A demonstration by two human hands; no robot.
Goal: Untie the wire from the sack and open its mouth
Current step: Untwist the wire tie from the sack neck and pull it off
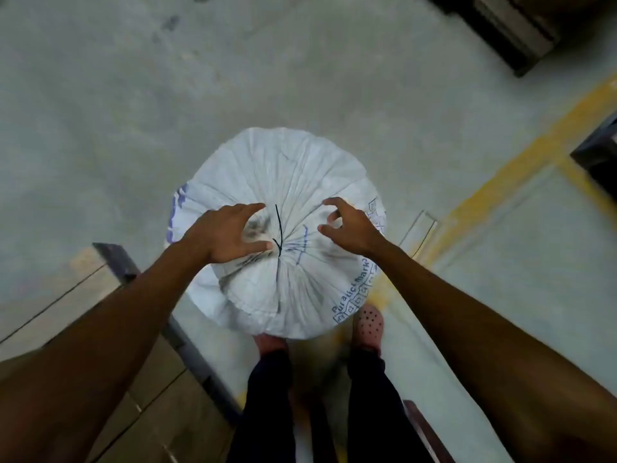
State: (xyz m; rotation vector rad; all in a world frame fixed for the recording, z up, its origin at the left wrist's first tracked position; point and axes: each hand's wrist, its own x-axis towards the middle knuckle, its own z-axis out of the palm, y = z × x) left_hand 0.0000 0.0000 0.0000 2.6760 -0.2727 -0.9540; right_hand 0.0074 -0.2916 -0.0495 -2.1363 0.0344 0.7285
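Note:
A full white woven sack (pixel 283 175) with blue print stands upright on the floor in front of my feet. Its mouth is gathered into a bunch at the top, and a thin dark wire (pixel 279 228) is twisted around the bunch with its ends sticking up. My left hand (pixel 230 233) hovers just left of the wire, fingers spread, thumb close to the knot. My right hand (pixel 347 223) is over the sack's right shoulder, fingers curled apart, holding nothing.
Grey concrete floor (pixel 133 111) surrounds the sack. A yellow painted line (pixel 500 172) runs diagonally at right. Wooden boards with a dark metal frame (pixel 117 262) lie at lower left. Dark pallets or crates (pixel 507 31) sit at top right. My pink clogs (pixel 369 324) stand below the sack.

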